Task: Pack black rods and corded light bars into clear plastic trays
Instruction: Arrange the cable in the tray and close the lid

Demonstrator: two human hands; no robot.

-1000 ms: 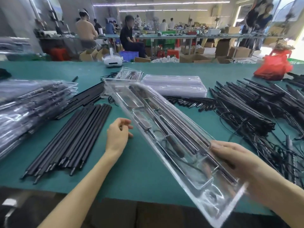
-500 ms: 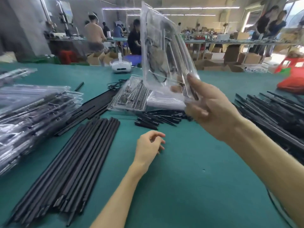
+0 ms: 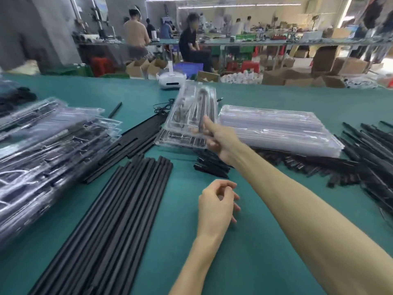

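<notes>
Just above a packed tray [image 3: 180, 142] at twelve o'clock, the right hand [image 3: 221, 141] pinches a filled clear tray [image 3: 191, 111]; the left hand [image 3: 215, 204], loosely curled, holds nothing at six o'clock. Lowered flat and square, the held tray should stack cleanly.

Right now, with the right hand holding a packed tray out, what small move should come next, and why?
Probably lower the packed tray flat onto the resting tray and let go: the right hand pinches its near end, and it hangs tilted just above that one. The left hand is free.
</notes>
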